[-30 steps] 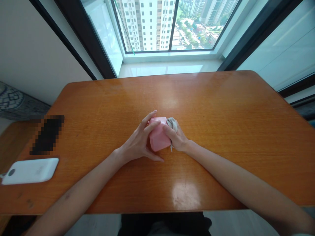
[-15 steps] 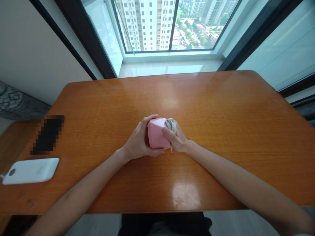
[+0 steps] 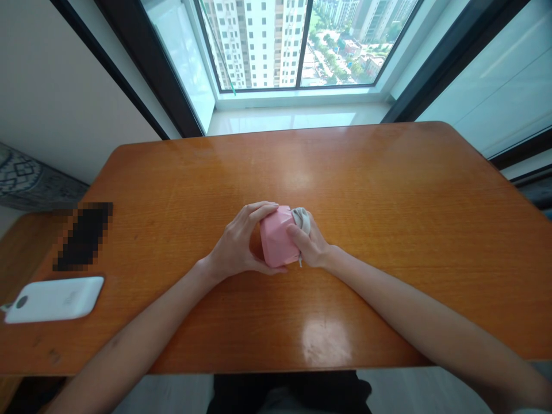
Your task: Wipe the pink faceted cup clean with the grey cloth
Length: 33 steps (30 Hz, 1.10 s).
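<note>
A pink faceted box (image 3: 276,241) is held just above the middle of the orange wooden table (image 3: 388,190). My left hand (image 3: 239,244) wraps round its left side, fingers curled over the top and thumb beneath. My right hand (image 3: 313,244) is closed on a small grey-white cloth (image 3: 302,218) and presses it against the box's right side, with the thumb on the pink face.
A white power bank (image 3: 54,299) lies near the table's left front corner. Behind it is a dark pixelated object (image 3: 83,236). A window (image 3: 297,43) and pale sill lie beyond the table's far edge. A patterned cushion (image 3: 26,178) is at the far left.
My left hand has gone from spread fingertips on the box to a curled grip round it, and the box has turned slightly. My right hand with the cloth has barely moved.
</note>
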### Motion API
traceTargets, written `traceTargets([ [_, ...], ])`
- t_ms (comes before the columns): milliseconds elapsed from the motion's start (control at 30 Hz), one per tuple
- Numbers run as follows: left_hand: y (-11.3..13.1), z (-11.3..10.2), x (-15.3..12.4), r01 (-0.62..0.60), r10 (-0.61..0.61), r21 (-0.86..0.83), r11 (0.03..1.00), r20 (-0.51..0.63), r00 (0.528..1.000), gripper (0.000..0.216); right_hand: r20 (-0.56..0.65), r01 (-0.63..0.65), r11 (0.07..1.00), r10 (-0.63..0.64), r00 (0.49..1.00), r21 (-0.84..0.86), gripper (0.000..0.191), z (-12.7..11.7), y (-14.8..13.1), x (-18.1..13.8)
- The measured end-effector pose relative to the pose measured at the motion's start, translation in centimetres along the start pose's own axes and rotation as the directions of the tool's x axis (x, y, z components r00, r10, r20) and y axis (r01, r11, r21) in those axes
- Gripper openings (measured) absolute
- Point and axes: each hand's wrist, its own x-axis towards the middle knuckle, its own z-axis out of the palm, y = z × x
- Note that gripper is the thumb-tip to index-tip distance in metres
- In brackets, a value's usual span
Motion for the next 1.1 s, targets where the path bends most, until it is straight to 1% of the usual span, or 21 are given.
traceTargets([
  [67, 0.3, 0.4, 0.0, 0.132, -0.131, -0.120, 0.984, 0.023, 0.991, 0.119, 0.012, 0.029, 1.000, -0.029, 1.000, -0.006, 0.058, 0.0, -0.2, -0.1],
  [133, 0.3, 0.7, -0.1, 0.255, -0.241, -0.231, 0.939, 0.086, 0.967, 0.114, 0.028, 0.012, 0.999, -0.011, 1.000, -0.037, 0.058, 0.0, -0.3, -0.2],
  [200, 0.0, 1.0, -0.4, 0.311, -0.281, -0.292, 0.905, 0.140, 0.949, 0.113, 0.042, -0.016, 0.998, 0.019, 0.999, -0.061, 0.060, -0.1, -0.5, -0.1],
  [233, -0.2, 1.1, -0.6, 0.302, -0.272, -0.297, 0.906, 0.139, 0.952, 0.118, 0.049, -0.022, 0.998, 0.025, 0.999, -0.058, 0.060, -0.1, -0.6, -0.1],
  [267, -0.5, 1.2, -0.7, 0.263, -0.240, -0.284, 0.922, 0.116, 0.964, 0.127, 0.051, -0.022, 0.999, 0.024, 0.998, -0.046, 0.060, -0.1, -0.6, 0.0],
  [333, -1.1, 1.2, -0.9, 0.124, -0.116, -0.201, 0.972, 0.049, 0.992, 0.145, 0.043, -0.018, 1.000, 0.019, 0.999, -0.023, 0.059, -0.1, -0.6, 0.0],
  [367, -1.4, 1.1, -0.9, 0.041, -0.038, -0.140, 0.989, 0.029, 0.999, 0.149, 0.031, -0.021, 1.000, 0.022, 0.999, -0.019, 0.058, 0.0, -0.6, 0.1],
  [400, -1.6, 0.9, -1.0, -0.032, 0.035, -0.076, 0.997, 0.031, 0.999, 0.148, 0.014, -0.028, 0.999, 0.028, 0.999, -0.019, 0.059, 0.0, -0.6, 0.1],
  [467, -1.8, 0.4, -0.9, -0.131, 0.128, 0.031, 0.991, 0.070, 0.989, 0.136, -0.005, -0.041, 0.999, 0.040, 0.999, -0.020, 0.061, 0.0, -0.4, 0.1],
  [500, -1.7, 0.2, -0.9, -0.152, 0.146, 0.068, 0.986, 0.085, 0.986, 0.128, -0.004, -0.042, 0.999, 0.042, 0.999, -0.019, 0.062, 0.0, -0.3, 0.1],
  [567, -1.3, -0.2, -0.7, -0.149, 0.142, 0.100, 0.984, 0.073, 0.987, 0.118, 0.009, -0.029, 1.000, 0.029, 1.000, -0.011, 0.062, 0.0, -0.1, 0.0],
  [633, -0.7, -0.2, -0.5, -0.109, 0.107, 0.072, 0.991, 0.030, 0.994, 0.116, 0.017, 0.011, 1.000, -0.011, 1.000, -0.006, 0.060, 0.0, 0.0, 0.0],
  [667, -0.4, -0.1, -0.4, -0.073, 0.072, 0.030, 0.997, 0.009, 0.997, 0.117, 0.016, 0.036, 0.999, -0.036, 0.999, -0.007, 0.059, 0.0, 0.0, 0.0],
  [733, 0.0, 0.3, -0.2, 0.045, -0.045, -0.102, 0.994, -0.002, 0.999, 0.121, 0.024, 0.074, 0.997, -0.073, 0.997, -0.022, 0.059, 0.0, -0.1, -0.1],
  [800, 0.0, 0.7, -0.3, 0.191, -0.185, -0.241, 0.951, 0.045, 0.982, 0.121, 0.037, 0.071, 0.996, -0.069, 0.997, -0.049, 0.061, 0.0, -0.1, -0.1],
  [833, -0.1, 0.9, -0.3, 0.249, -0.236, -0.288, 0.925, 0.081, 0.968, 0.119, 0.038, 0.058, 0.997, -0.056, 0.998, -0.057, 0.062, 0.0, -0.1, -0.1],
  [867, -0.3, 1.1, -0.4, 0.285, -0.262, -0.318, 0.904, 0.112, 0.958, 0.120, 0.034, 0.040, 0.997, -0.038, 0.999, -0.061, 0.062, 0.0, -0.1, -0.1],
  [900, -0.5, 1.2, -0.6, 0.293, -0.266, -0.334, 0.896, 0.127, 0.956, 0.122, 0.025, 0.024, 0.998, -0.022, 0.999, -0.060, 0.062, 0.0, -0.1, 0.0],
  [967, -1.1, 1.3, -0.8, 0.239, -0.217, -0.319, 0.917, 0.103, 0.971, 0.136, -0.001, 0.003, 0.998, -0.004, 1.000, -0.055, 0.063, -0.1, -0.1, 0.0],
  [1033, -1.6, 1.1, -1.0, 0.103, -0.093, -0.220, 0.970, 0.053, 0.994, 0.147, -0.014, -0.014, 0.998, 0.013, 1.000, -0.054, 0.066, -0.1, 0.0, 0.1],
  [1100, -1.8, 0.7, -1.0, -0.044, 0.046, -0.052, 0.998, 0.050, 0.998, 0.140, -0.021, -0.028, 0.999, 0.027, 0.999, -0.046, 0.068, -0.1, -0.1, 0.2],
])
